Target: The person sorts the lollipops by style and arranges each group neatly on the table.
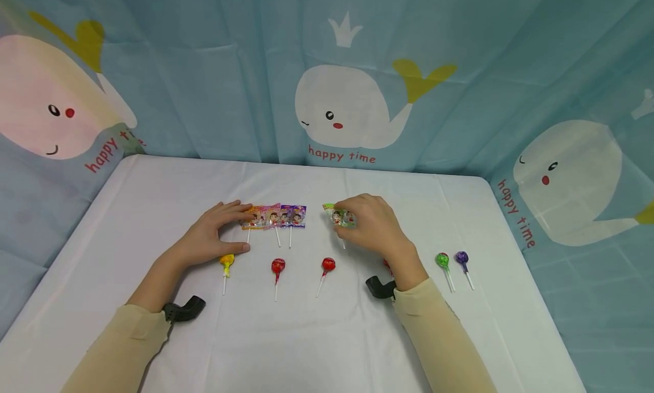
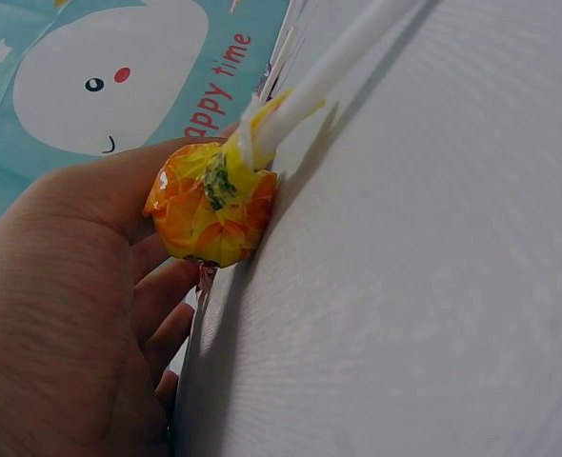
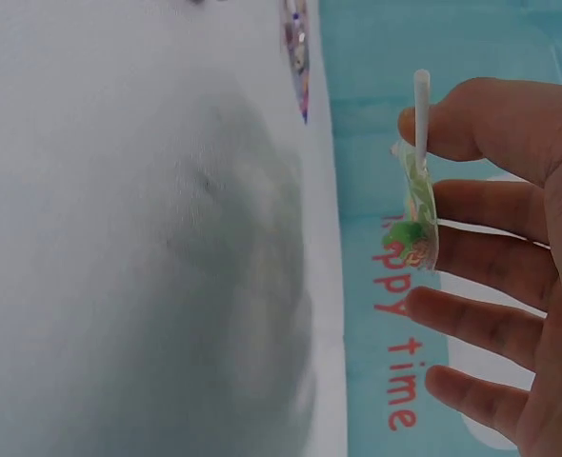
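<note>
My right hand (image 1: pixel 375 222) pinches a green flat-wrapped lollipop (image 1: pixel 339 217) between thumb and fingers. In the right wrist view its white stick lies by the thumb, and a gap shows between the lollipop (image 3: pixel 420 205) and the white table. At the left, my left hand (image 1: pixel 212 234) has its fingers spread, fingertips at the edge of an orange-wrapped lollipop (image 1: pixel 252 217) and thumb near its stick. Beside that one, pink (image 1: pixel 273 216) and purple (image 1: pixel 293 216) wrapped lollipops overlap in a row. A yellow-orange round lollipop (image 2: pixel 214 209) lies just below the left thumb.
Two red round lollipops (image 1: pixel 278 266) lie nearer the front, with another red one (image 1: pixel 386 263) partly hidden by the right wrist. Green (image 1: pixel 442 260) and purple (image 1: pixel 462 258) round lollipops lie to the right. A blue whale-print curtain (image 1: pixel 230 97) hangs round the white table (image 1: pixel 286 347).
</note>
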A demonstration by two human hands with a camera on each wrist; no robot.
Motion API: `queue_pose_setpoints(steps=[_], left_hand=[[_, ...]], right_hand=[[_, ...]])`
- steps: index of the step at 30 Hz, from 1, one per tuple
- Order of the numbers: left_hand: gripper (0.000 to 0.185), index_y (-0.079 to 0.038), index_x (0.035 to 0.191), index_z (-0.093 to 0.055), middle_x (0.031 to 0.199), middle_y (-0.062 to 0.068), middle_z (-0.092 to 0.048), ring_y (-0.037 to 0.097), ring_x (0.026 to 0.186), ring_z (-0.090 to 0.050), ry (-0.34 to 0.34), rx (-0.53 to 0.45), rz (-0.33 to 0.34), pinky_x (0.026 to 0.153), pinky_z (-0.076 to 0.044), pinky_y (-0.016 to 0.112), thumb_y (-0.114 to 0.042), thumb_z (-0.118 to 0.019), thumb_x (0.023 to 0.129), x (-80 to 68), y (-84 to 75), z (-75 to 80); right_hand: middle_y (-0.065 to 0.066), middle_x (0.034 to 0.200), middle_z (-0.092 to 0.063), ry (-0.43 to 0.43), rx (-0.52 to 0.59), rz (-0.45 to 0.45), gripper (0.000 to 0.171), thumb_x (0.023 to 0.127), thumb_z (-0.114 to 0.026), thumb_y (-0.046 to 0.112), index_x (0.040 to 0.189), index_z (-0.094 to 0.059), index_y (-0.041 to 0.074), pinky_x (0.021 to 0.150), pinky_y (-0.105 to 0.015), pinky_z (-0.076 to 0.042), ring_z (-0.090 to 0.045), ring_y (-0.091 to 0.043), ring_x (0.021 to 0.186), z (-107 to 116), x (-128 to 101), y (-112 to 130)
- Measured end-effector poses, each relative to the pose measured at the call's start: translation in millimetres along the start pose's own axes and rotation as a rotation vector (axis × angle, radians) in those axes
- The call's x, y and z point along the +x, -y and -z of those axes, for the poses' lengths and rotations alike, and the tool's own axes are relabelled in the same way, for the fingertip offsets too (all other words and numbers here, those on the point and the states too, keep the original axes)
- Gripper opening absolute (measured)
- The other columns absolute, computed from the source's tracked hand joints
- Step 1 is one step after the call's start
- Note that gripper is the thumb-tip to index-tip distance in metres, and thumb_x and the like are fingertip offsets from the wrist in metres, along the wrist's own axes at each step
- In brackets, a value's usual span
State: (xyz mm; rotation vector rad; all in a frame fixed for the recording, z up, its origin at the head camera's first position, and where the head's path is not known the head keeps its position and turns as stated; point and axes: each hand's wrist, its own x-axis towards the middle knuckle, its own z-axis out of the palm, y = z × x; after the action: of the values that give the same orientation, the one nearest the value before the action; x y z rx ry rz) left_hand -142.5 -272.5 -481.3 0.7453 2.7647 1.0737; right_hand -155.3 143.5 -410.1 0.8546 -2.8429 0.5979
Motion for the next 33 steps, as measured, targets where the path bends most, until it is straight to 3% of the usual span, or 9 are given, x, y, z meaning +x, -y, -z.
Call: queue_pose_setpoints(steps=[14, 33], left_hand=[[0.068, -0.016, 0.146, -0.07, 0.167, 0.011, -0.05, 0.041, 0.162, -0.028, -0.002, -0.001, 0.007, 0.133, -0.008, 0.06, -0.039, -0.093, 0.087, 0.1, -1.7, 0.4], [0.069, -0.015, 0.147, -0.069, 0.168, 0.01, -0.049, 0.04, 0.163, -0.027, 0.005, 0.003, 0.024, 0.134, -0.007, 0.059, -0.039, -0.093, 0.087, 0.3, -4.1, 1.6]], right_hand=[[0.004, 0.121, -0.079, 0.028, -0.01, -0.028, 0.038, 0.092, -0.084, 0.035, 0.127, -0.081, 0.019, 0.107, -0.048, -0.05, -0.068, -0.022, 0.117, -18, 14, 9], [0.006, 0.119, -0.08, 0.038, -0.042, -0.005, 0.04, 0.093, -0.084, 0.042, 0.128, -0.081, 0.024, 0.1, -0.049, -0.053, -0.067, -0.022, 0.115, -35, 33, 15]])
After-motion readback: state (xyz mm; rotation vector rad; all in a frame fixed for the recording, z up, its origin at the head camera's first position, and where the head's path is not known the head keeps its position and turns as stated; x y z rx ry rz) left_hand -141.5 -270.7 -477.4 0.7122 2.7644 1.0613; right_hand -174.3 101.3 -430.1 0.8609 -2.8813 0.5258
